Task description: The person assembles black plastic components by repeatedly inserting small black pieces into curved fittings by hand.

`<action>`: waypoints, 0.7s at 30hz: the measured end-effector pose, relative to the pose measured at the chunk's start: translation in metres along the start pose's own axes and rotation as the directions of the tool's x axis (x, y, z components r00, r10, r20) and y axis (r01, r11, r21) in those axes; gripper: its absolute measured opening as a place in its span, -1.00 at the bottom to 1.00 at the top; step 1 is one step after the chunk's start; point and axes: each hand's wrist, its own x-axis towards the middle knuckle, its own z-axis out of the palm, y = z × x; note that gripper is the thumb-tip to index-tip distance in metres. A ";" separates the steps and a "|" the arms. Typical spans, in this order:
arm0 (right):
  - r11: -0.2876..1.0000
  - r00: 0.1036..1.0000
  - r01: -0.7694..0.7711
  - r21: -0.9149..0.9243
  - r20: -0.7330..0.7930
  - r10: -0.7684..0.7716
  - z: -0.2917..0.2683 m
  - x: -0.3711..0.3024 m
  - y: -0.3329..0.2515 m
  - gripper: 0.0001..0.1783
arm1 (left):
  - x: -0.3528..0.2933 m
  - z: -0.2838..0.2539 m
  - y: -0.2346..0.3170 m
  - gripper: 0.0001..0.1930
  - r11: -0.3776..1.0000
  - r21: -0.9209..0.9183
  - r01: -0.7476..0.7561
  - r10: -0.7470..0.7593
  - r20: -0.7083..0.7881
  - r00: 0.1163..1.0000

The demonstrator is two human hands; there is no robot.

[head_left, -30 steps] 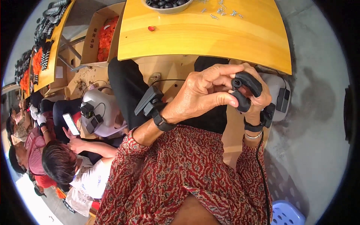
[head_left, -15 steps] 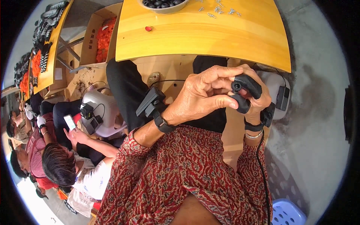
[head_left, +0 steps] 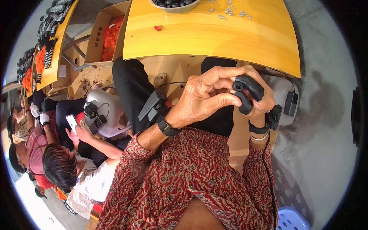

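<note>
Grip of left hand (head_left: 205, 92) pinches the black curved piece (head_left: 252, 85) right of frame centre, open end (head_left: 238, 87) facing my view, while right hand (head_left: 266, 95) wraps its right side, I judge to steady it.

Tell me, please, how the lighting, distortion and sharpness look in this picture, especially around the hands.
In the head view, the front edge of the yellow table bends and the rim fades to black; white glare fills the lower left, and the phone screen looks nearly white; the left hand and right hand look fairly sharp, but the black piece shows little surface detail.
</note>
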 end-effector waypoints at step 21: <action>0.986 0.991 -0.126 -0.112 -0.062 0.119 -0.007 -0.010 0.013 -0.65 | 0.015 -0.006 -0.012 -0.52 0.954 -0.231 0.192 -0.185 0.053 0.981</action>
